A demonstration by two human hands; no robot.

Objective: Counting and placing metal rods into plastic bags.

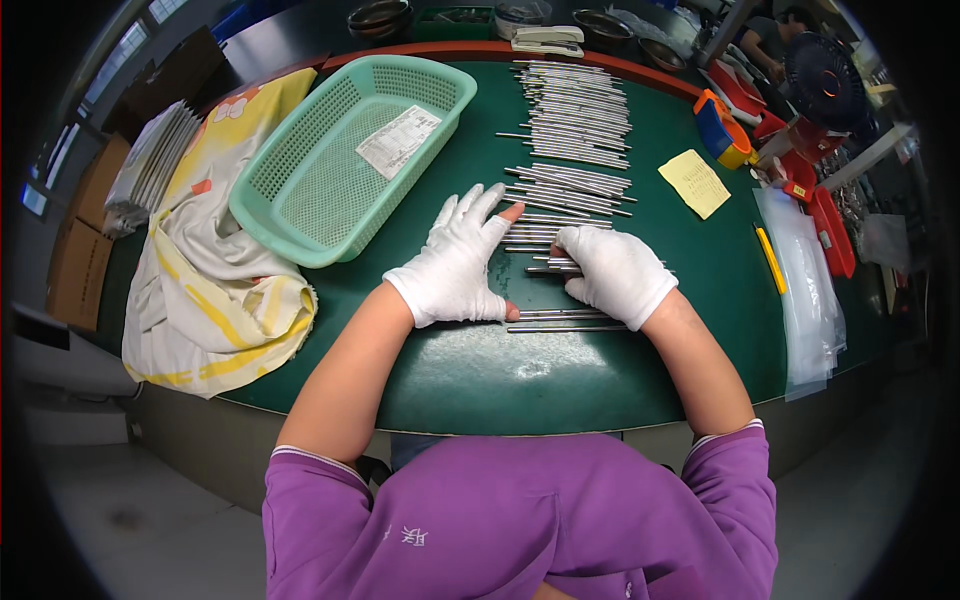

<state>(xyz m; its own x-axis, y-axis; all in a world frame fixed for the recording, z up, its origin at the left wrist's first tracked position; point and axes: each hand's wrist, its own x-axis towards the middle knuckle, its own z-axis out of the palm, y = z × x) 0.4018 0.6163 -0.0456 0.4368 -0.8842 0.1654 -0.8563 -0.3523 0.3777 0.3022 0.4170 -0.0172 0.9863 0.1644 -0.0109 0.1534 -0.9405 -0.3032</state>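
Both hands wear white gloves with some fingertips bare. My left hand (pixel 450 260) is spread at the left ends of a row of thin metal rods (pixel 555 226), its index finger and thumb wide apart and their bare tips close to the rod ends. My right hand (pixel 618 278) curls over several rods in the same row, its fingers bent down around them; how many it grips is hidden under the palm. Nearest me, a few loose rods (pixel 565 328) lie below the hands. Farther off, a dense batch of similar rods (pixel 575 110) is laid side by side.
A green mesh basket (pixel 262 228) holding a printed paper slip (pixel 398 142) stands left, beside a crumpled cloth (pixel 225 320). To the right are a yellow note (pixel 694 184), a tape dispenser (pixel 722 130), a yellow cutter (pixel 771 260), plastic bags (pixel 803 310) and a fan (pixel 825 82). Another person (pixel 765 45) sits far right.
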